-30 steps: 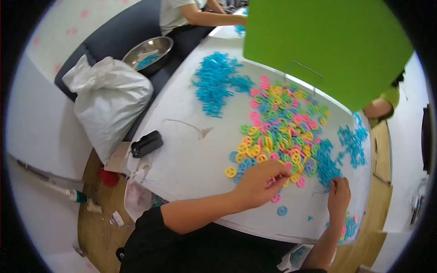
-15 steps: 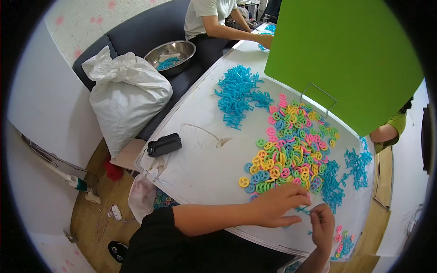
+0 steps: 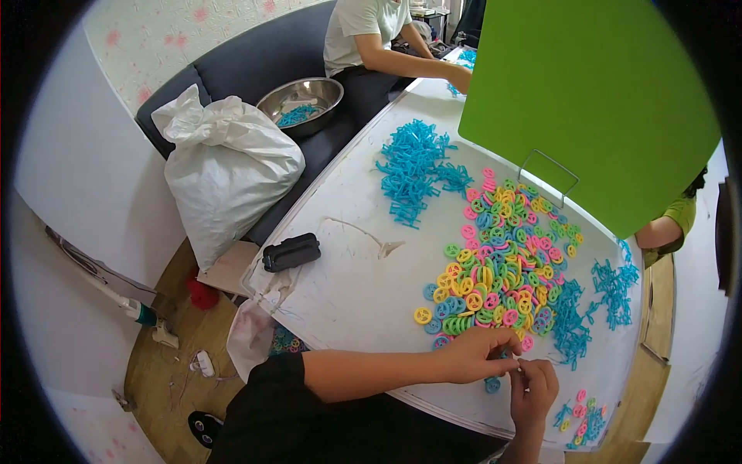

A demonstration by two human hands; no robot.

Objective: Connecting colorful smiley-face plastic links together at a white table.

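Observation:
Both hands meet at the near edge of the table, fingertips together. My left hand (image 3: 478, 355) is closed in a pinch, and a bit of blue plastic shows by its thumb. My right hand (image 3: 533, 389) is also closed, pinching at the same spot; the fingers mostly hide the small blue plastic piece between them. Just below lies a blue spoked wheel (image 3: 492, 384). Beyond my hands spreads a pile of small plastic wheels (image 3: 502, 271) in pink, yellow, green and blue. Right of it is a heap of blue stick-like plastic pieces (image 3: 570, 329).
A larger heap of blue pieces (image 3: 413, 170) lies farther back. A black case (image 3: 291, 253) sits at the table's left edge. A green board (image 3: 580, 100) stands across the far side. Left are a white sack (image 3: 232, 166) and a metal bowl (image 3: 328, 94). Two other people sit nearby.
My hands have come together: the left fingers, spread before, have closed near the right fingertips. A few more pieces show in the small cluster at the right. The whole view has shifted slightly.

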